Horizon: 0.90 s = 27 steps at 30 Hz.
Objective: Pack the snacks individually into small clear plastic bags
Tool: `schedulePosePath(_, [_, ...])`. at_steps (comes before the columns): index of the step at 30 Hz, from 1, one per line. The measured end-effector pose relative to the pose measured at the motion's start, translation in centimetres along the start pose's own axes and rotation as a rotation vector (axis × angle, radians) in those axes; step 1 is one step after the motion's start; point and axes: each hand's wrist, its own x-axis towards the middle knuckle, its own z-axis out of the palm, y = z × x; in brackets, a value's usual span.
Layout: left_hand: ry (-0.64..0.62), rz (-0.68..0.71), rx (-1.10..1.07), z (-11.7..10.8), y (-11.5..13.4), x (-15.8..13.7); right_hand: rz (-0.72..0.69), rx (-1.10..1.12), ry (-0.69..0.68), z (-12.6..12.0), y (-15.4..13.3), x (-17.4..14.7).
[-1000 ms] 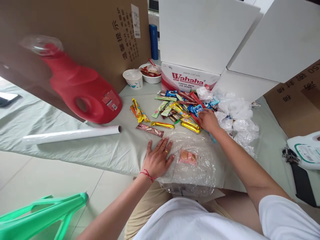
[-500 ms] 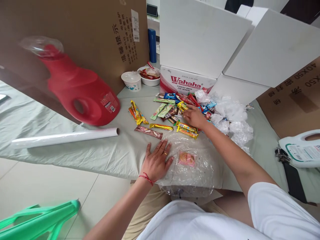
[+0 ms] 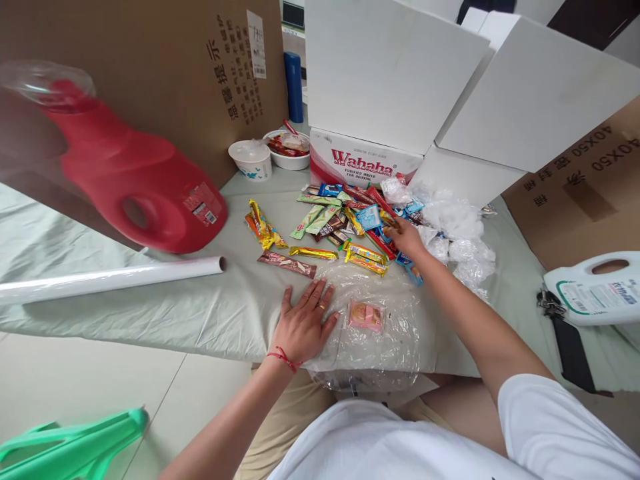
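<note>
My left hand (image 3: 304,321) lies flat and open, fingers apart, on the edge of a clear plastic bag (image 3: 400,343) spread at the table's front. A small pink-wrapped biscuit (image 3: 366,315) rests on that plastic. Farther back, my right hand (image 3: 406,240) reaches into a heap of wrapped snacks, its fingers bent among the packets; whatever they grip is hidden. Close to those fingertips are a light blue packet (image 3: 369,217) and a red bar (image 3: 381,245). Green-wrapped bars (image 3: 307,221), yellow bars (image 3: 367,252) and a brown wafer packet (image 3: 287,263) lie to the left.
Crumpled clear plastic (image 3: 465,233) sits right of the heap. Behind stands a white Wahaha carton (image 3: 367,157), with two bowls (image 3: 250,161) beside it. A red jug (image 3: 145,180) and a white roll (image 3: 110,279) occupy the left; a white bottle (image 3: 597,290) is at right.
My right hand has shifted right within the heap. Blue packets and red bars now show spread out near it. My left hand stays on the plastic; the view has turned slightly.
</note>
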Motion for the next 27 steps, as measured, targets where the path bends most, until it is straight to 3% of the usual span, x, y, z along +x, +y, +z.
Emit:
schedulePosePath(4, [-0.013, 0.0, 0.014, 0.0, 0.0, 0.1, -0.177, -0.144, -0.114, 2.9, -3.6, -1.1])
schedulePosePath(6, [-0.019, -0.004, 0.019, 0.0, 0.0, 0.1, -0.149, -0.218, -0.077, 2.8, -4.4, -0.3])
schedulePosePath(9, [-0.02, -0.01, 0.026, -0.1, 0.1, 0.1, -0.001, -0.327, 0.005, 0.3, -3.3, 1.9])
schedulePosePath(13, [-0.026, -0.012, 0.021, -0.2, 0.1, 0.1, 0.161, -0.429, -0.013, -3.9, 0.1, 3.9])
schedulePosePath(16, [-0.03, -0.01, 0.007, -0.1, 0.1, 0.1, 0.194, -0.487, -0.012, -4.9, 1.1, 3.9])
schedulePosePath(23, [-0.041, -0.019, 0.012, -0.2, 0.1, 0.1, 0.007, -0.446, -0.035, -0.3, -1.8, 3.6])
schedulePosePath(27, [-0.044, -0.016, 0.005, -0.2, 0.2, 0.1, -0.168, -0.279, -0.129, 1.8, -3.1, 1.8])
